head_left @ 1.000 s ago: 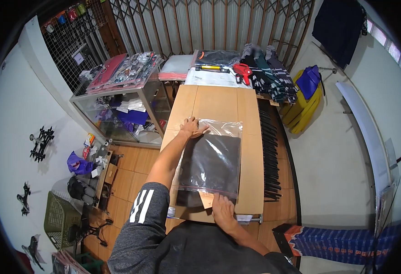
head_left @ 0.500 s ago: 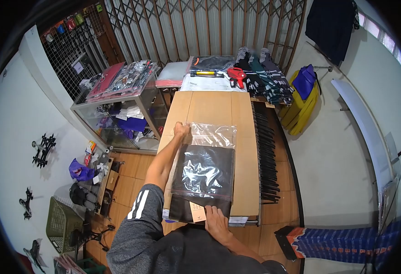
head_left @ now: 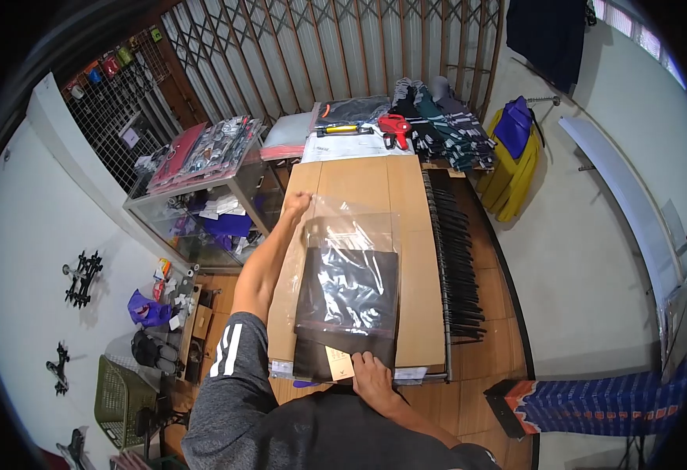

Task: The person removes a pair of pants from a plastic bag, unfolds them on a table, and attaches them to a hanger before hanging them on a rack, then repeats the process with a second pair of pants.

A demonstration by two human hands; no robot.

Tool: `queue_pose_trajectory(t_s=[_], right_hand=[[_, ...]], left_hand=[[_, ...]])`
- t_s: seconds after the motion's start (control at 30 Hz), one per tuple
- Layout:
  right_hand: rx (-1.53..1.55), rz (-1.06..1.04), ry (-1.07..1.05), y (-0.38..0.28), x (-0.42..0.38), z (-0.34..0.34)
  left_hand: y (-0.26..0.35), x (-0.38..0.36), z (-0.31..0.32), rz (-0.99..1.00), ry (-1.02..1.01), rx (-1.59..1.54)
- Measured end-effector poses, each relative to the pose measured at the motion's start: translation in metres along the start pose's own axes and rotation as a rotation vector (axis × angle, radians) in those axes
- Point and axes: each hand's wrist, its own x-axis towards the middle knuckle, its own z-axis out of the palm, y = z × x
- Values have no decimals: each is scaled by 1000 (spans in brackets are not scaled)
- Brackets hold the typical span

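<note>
A clear plastic bag (head_left: 351, 227) lies over the cardboard-topped table, with a folded dark garment (head_left: 312, 362) partly inside it. The garment's lower end sticks out of the bag on my side, and a tan paper tag (head_left: 339, 364) lies on that end. My left hand (head_left: 298, 204) is closed on the far left corner of the bag, pulling the film taut and slightly up. At the near edge, my right hand (head_left: 372, 380) has its fingers bent over the exposed garment, just right of the tag; its thumb is hidden.
Brown cardboard (head_left: 418, 274) covers the table. Along its right side hang many black hangers (head_left: 457, 266). Beyond it are a red tape dispenser (head_left: 394, 129), a yellow-and-black tool (head_left: 345, 130) and stacked patterned garments (head_left: 445, 129). A glass display case (head_left: 194, 207) stands left.
My left hand has drawn the bag's far corner farther up and to the left, stretching the film. My right hand stays at the garment's near end. The camera view has shifted slightly.
</note>
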Motion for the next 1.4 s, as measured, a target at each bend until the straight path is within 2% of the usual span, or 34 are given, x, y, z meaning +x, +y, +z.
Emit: queue_pose_trajectory(t_s=[0.1, 0.13, 0.17, 0.2, 0.23, 0.27, 0.33, 0.4, 0.47, 0.53, 0.6, 0.7, 0.77, 0.87, 1.0, 1.1, 1.23, 1.33, 1.37, 1.4], right_hand=[[-17, -2, -8, -1, 2, -1], [-22, 1, -10, -1, 2, -1], [-18, 10, -21, 0, 3, 0], [-10, 15, -27, 0, 2, 0], [-1, 22, -30, 0, 2, 0], [8, 28, -31, -1, 3, 0], [6, 46, -43, -1, 4, 0], [5, 59, -54, -3, 2, -1], [2, 66, -55, -4, 2, -2], [-10, 92, -116, -3, 1, -1], [-15, 101, -155, -6, 3, -6], [6, 86, -270, -15, 4, -27], [40, 42, -350, -10, 5, -35], [252, 120, -420, -13, 14, -54], [507, 141, -225, -28, 28, -55], [633, 160, -24, -75, 45, -50], [943, 98, 85, -152, 62, -12], [935, -143, 170, -208, 79, 46], [939, -77, 77, -231, 78, 57], [1134, -139, -37, -249, 80, 78]], left_hand=[[47, -1, -10, 105, 16, -56], [56, 10, -8, 181, 70, -60], [66, 18, -8, 309, 42, -199], [92, 7, -19, 364, 62, -118], [103, 18, -18, 417, 0, -339], [127, 9, -28, 450, 34, -302], [164, -3, -42, 482, 17, -384], [193, -19, -61, 537, -1, -326], [212, -15, -74, 557, -2, -486], [236, -33, -99, 582, -27, -591], [255, -54, -122, 600, 33, -722], [265, -101, -167, 673, -17, -741], [260, -141, -200, 727, -19, -730], [238, -199, -254, 819, 35, -645], [182, -271, -341, 896, 137, -562], [128, -326, -412, 908, 227, -500], [48, -388, -500, 906, 314, -452], [-11, -427, -545, 861, 301, -458], [-30, -439, -555, 832, 291, -454], [-47, -450, -564, 802, 285, -450]])
